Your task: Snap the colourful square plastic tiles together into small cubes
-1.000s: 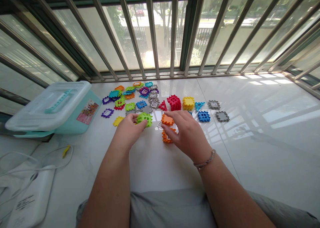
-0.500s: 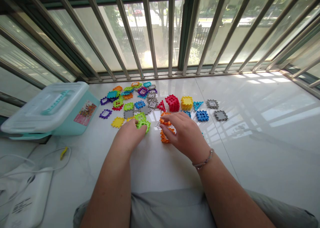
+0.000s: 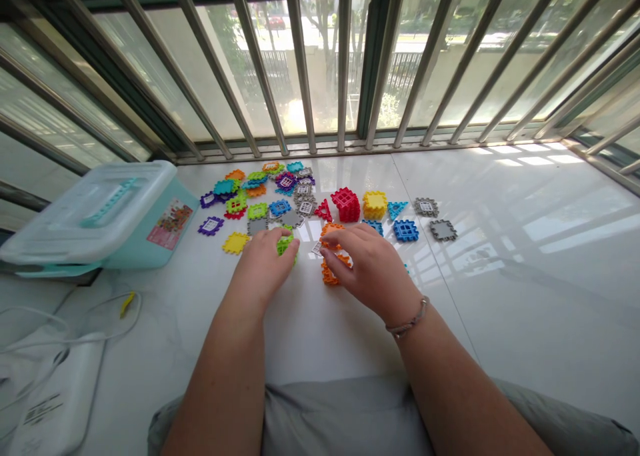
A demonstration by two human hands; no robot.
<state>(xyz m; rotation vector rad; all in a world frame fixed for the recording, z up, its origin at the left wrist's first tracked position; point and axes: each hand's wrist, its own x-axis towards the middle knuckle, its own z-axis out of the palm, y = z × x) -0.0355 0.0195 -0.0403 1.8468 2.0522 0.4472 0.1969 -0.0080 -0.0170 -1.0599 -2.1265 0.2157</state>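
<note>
My left hand [image 3: 263, 259] is closed around a lime-green interlocking building tile [image 3: 285, 243], its fingers covering part of the piece. To the right, my right hand [image 3: 370, 263] is curved over two sets of orange tiles [image 3: 330, 274], thumb and forefinger apart with a gap between them; nothing held shows there. A small white window-frame insert [image 3: 317, 248] lies on the floor between the hands. Just behind my right hand are a red triangular tile [image 3: 323, 211], a stack of red tiles [image 3: 346, 204] and a stack of yellow tiles [image 3: 375, 204].
Mixed coloured tiles [image 3: 257, 211] lie scattered behind my left hand. Blue tiles [image 3: 405, 230] and grey tiles [image 3: 443, 230] are at the right. A lidded teal box [image 3: 150, 236] stands left, near a white power strip [image 3: 65, 389] with cables. Metal bars [image 3: 343, 76] line the window.
My left hand has turned and shifted slightly right over the green tile, hiding more of it. My right hand has stayed almost still.
</note>
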